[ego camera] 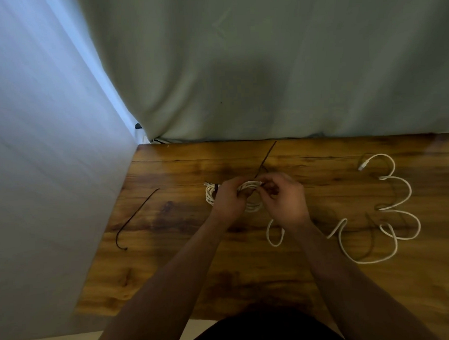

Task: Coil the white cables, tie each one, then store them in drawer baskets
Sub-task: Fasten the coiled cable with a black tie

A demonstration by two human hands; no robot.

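Note:
A coiled white cable [211,195] lies on the wooden table [170,260] at its middle, with a dark tie wrapped round its left side. My left hand [228,199] grips the coil from above. My right hand [283,201] pinches the coil's right side, where a thin dark tie [265,159] runs up toward the table's far edge. A second white cable [398,209] sprawls loose in several loops on the right, its plug end [362,166] at the top. A short loop of white cable [274,234] shows below my right wrist.
Another dark tie [136,218] lies loose on the table's left part. A grey-green curtain [265,66] hangs behind the table, and a pale blue-white wall [39,151] runs along the left edge. No drawer baskets are in view.

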